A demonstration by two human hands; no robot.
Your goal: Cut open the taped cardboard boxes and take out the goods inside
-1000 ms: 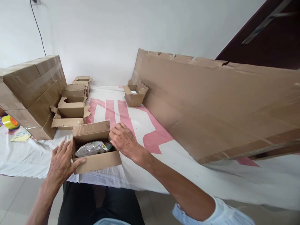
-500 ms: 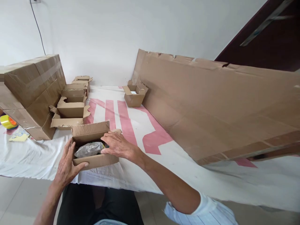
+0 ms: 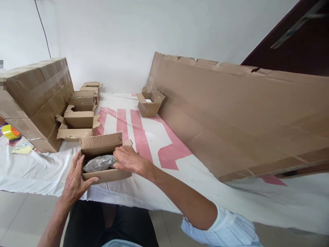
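An open cardboard box (image 3: 106, 176) sits at the table's front edge with its back flap raised. A clear plastic bag (image 3: 99, 163) lies inside it, bulging; its contents are hard to make out. My left hand (image 3: 74, 180) grips the box's left end, thumb over the front wall and fingers along the side. At the box's right end, my right hand (image 3: 130, 159) reaches in over the bag with bent fingers. Their tips are hidden, and a small yellow bit shows beside them.
Several open small boxes (image 3: 78, 133) stand in a row against a large taped carton (image 3: 48, 97) at left. Another small box (image 3: 149, 109) stands near a long leaning cardboard sheet (image 3: 231, 120). Yellow tape (image 3: 9, 132) lies far left on the white cloth (image 3: 38, 171).
My right hand's fingers have curled further in at the bag's right end. My left hand keeps its hold on the box. The whole view has shifted slightly.
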